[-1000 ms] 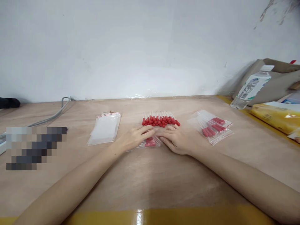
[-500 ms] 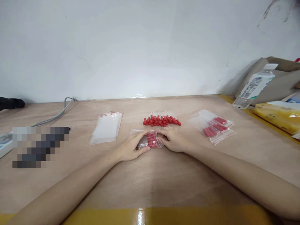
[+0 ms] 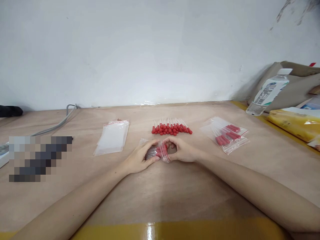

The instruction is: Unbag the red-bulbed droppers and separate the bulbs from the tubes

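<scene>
bag (image 3: 164,152) sits between my left grip (image 3: 137,158), clasping its sides, and right grip (image 3: 185,150), pinching its end; likely light, limp and slippery, best held by the edges.

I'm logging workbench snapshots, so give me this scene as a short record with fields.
left hand: thumb and fingers around the clear bag
right hand: at the bag's right end
bag contents: red-headed sticks
beyond bag: loose sticks
left of bag: stack of flat bags
right of bag: filled bags
far right: bottle, yellow packet
</scene>
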Available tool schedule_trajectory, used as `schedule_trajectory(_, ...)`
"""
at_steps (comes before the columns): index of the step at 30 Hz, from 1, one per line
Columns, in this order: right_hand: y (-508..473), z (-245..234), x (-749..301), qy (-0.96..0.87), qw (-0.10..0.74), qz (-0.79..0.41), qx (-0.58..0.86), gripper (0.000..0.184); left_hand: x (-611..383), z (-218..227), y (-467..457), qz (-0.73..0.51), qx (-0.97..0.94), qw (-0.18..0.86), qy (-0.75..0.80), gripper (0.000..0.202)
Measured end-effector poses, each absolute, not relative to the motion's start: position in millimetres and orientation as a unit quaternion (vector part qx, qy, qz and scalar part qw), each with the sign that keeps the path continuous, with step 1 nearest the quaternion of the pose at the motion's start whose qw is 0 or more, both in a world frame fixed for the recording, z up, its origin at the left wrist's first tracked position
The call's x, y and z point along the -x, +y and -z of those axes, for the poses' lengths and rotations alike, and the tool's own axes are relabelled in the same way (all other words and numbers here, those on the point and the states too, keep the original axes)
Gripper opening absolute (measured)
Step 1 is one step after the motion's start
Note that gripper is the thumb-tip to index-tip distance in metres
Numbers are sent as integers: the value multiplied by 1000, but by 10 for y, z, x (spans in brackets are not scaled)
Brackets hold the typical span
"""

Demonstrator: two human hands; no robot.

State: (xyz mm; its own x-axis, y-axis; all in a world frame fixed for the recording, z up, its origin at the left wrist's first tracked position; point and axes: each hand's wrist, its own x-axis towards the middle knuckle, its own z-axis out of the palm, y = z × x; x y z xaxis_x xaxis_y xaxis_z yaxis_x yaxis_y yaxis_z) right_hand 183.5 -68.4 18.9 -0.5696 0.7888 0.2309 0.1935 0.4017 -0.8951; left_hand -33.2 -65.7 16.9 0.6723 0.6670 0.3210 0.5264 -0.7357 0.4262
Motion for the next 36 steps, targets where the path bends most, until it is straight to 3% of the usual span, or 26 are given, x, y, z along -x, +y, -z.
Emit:
schedule_trajectory(7,-676,-109,-1789,-768,377,-376,357,15,331,-143,-649,-251,-900,138,329,48)
schedule_trajectory(14,-674,-130,-1834,-730,380,-447,351,37,338,-139,-639,-250,-901,139,326,48)
schedule_trajectory(19,-687,-151,-1789,-710,392,-467,351,24,333,-147,-646,-252,-899,144,327,47)
schedule_trajectory(28,-578,-364,-2126,-579,368,-600,411,36,339,-145,-646,-249,-898,151,330,47)
schedule_trajectory(36,-561,-879,-2637,-638,375,-484,467,22,342,-182,-659,-240,-898,148,338,47)
